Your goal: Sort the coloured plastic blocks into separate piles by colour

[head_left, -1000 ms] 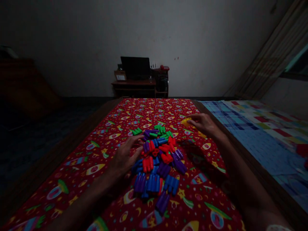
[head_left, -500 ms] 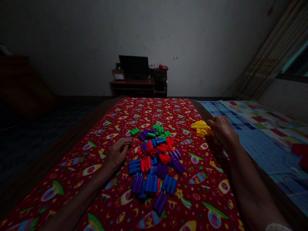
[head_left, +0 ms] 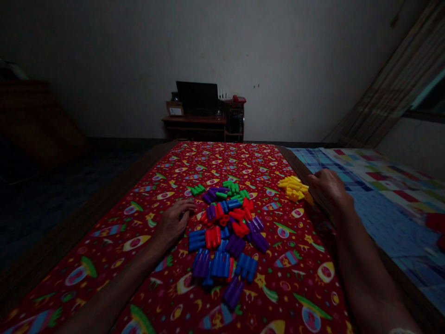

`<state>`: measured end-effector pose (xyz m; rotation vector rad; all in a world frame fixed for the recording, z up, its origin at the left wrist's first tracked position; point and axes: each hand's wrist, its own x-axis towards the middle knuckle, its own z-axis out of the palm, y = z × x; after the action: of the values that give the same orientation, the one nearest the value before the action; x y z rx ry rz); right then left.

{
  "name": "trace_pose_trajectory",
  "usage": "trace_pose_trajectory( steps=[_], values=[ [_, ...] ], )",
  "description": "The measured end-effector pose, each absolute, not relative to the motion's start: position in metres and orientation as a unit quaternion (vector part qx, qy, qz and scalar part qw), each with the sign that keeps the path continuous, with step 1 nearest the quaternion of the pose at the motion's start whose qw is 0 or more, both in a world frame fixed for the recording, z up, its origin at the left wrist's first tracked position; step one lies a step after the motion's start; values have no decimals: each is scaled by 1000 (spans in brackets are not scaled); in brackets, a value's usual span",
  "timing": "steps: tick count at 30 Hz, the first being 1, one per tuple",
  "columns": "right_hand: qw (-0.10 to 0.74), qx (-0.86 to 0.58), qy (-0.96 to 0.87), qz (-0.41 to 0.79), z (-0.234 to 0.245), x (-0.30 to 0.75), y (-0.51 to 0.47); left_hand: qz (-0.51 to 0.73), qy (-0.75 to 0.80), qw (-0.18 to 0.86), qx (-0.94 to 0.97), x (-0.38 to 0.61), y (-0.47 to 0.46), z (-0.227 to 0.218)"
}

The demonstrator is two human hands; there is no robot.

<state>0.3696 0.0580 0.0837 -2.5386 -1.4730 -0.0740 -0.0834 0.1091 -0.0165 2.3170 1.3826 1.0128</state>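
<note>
A heap of plastic building pieces (head_left: 225, 232) in blue, red, purple and green lies in the middle of a red rocket-print cloth (head_left: 146, 195). My left hand (head_left: 173, 221) rests on the cloth at the heap's left edge, fingers loosely curled, holding nothing that I can see. A separate small pile of yellow pieces (head_left: 293, 188) sits near the cloth's right edge. My right hand (head_left: 328, 185) lies just right of that yellow pile, fingers curled toward it; whether it grips a piece is hidden.
A checked blue and multicoloured sheet (head_left: 375, 185) lies to the right of the cloth. A dark wooden edge (head_left: 114, 185) runs along the left. A small desk with a dark monitor (head_left: 198, 99) stands against the far wall. The room is dim.
My right hand carried yellow pieces to the right edge and now rests beside the yellow pile. My left hand drew back from the heap's top to its left side.
</note>
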Motion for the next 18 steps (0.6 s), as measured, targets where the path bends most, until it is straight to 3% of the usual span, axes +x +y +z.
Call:
trace_pose_trajectory(
  steps=[3, 7, 13, 18],
  values=[
    [111, -856, -502, -50, 91, 362, 63, 353, 465, 125, 802, -83, 110, -19],
    [183, -777, -599, -63, 90, 318, 78, 359, 453, 128, 806, -82, 112, -22],
    [301, -553, -768, 120, 26, 235, 97, 374, 448, 109, 805, -83, 110, -24],
    [356, -552, -719, 227, -10, 224, 128, 396, 490, 75, 773, -80, 123, -31]
  ],
)
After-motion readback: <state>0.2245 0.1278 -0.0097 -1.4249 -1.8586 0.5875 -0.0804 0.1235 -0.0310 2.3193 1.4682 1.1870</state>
